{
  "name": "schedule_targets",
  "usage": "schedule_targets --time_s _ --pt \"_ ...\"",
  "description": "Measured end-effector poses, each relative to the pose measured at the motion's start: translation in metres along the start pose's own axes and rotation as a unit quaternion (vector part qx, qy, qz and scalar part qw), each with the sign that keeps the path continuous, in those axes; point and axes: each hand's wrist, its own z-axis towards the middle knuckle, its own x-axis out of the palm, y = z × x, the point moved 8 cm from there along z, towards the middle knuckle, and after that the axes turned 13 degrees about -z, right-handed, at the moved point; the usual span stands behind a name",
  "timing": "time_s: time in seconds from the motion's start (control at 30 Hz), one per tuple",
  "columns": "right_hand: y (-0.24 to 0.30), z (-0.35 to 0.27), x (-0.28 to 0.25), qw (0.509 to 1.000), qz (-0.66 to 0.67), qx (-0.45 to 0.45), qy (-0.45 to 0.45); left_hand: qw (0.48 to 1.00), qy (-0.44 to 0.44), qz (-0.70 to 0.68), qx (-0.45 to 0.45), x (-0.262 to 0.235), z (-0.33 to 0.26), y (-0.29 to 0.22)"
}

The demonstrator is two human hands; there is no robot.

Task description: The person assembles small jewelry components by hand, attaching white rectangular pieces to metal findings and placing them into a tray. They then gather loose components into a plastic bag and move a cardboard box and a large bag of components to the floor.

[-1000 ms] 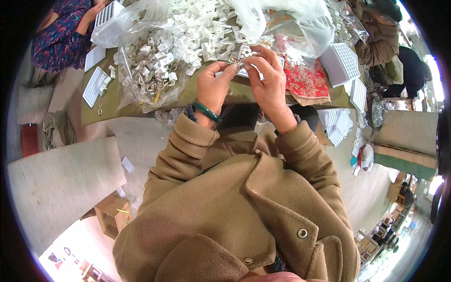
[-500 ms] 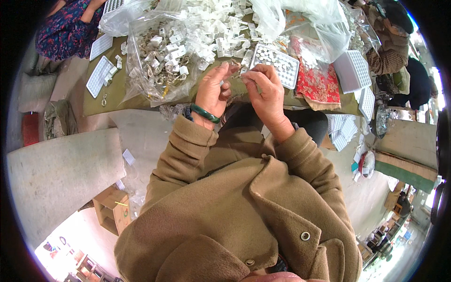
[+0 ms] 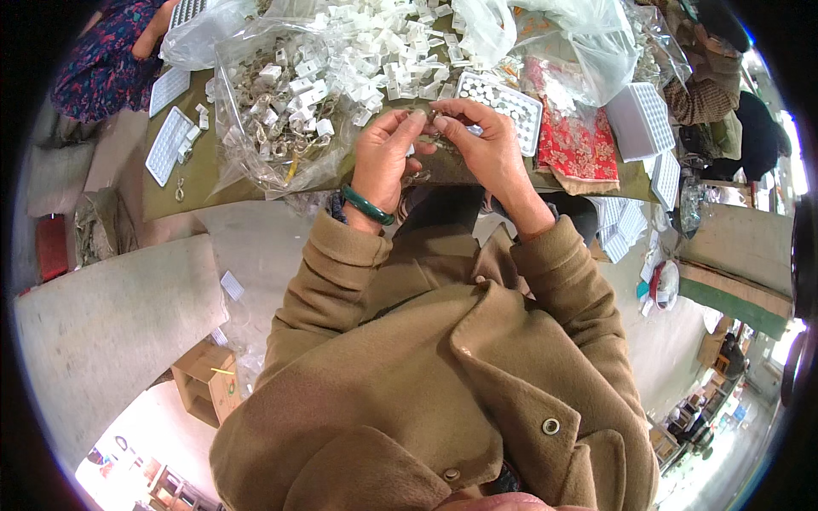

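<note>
My left hand (image 3: 381,166), with a green bangle on its wrist, is closed at thumb and forefinger over the near edge of the table (image 3: 241,192). Facing it, my right hand (image 3: 492,155) pinches with thumb and forefinger. Their fingertips nearly meet around a small dark or metallic piece (image 3: 431,124), too small to name. Just beyond lies a heap of small white plastic boxes (image 3: 375,51). Behind my right hand rests a white tray (image 3: 533,128) holding rows of small round white pieces.
A clear plastic bag (image 3: 247,153) of metallic-looking trinkets and white boxes lies left. Farther left are white gridded trays (image 3: 170,145). A red patterned cloth (image 3: 579,149) and a stack of white trays (image 3: 641,123) sit right. Other people (image 3: 111,64) are at both sides.
My fingertips have drawn closer together, and the white box seen between them no longer shows there. My right hand has turned, its forefinger now reaching over toward the left.
</note>
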Motion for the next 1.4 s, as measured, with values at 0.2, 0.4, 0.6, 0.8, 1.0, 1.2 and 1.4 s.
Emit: schedule_targets --time_s 0.2,0.4,0.6,0.8,1.0,1.2,1.4 --pt "-0.016 0.003 0.009 0.987 0.128 0.093 -0.041 1.000 0.025 0.018 -0.004 0.006 0.001 0.005" --pt "-0.023 0.012 0.015 0.957 0.255 0.137 -0.018 0.996 0.046 -0.056 -0.047 -0.003 0.008 0.010" --pt "-0.029 0.006 0.023 0.918 0.341 0.198 0.027 0.963 0.127 -0.209 -0.114 -0.001 0.011 0.016" --pt "-0.028 0.012 0.024 0.945 0.274 0.180 0.014 0.975 0.059 -0.181 -0.118 -0.011 0.016 0.018" --pt "0.005 0.010 0.021 0.999 -0.022 0.005 -0.024 0.988 0.002 -0.150 -0.031 -0.014 0.024 0.007" --pt "-0.002 0.007 0.020 0.998 -0.008 0.014 -0.056 0.998 -0.024 -0.039 0.034 -0.018 0.020 -0.004" --pt "-0.024 0.007 0.030 0.990 0.077 0.121 0.006 0.994 -0.036 0.061 0.088 -0.020 0.021 -0.011"
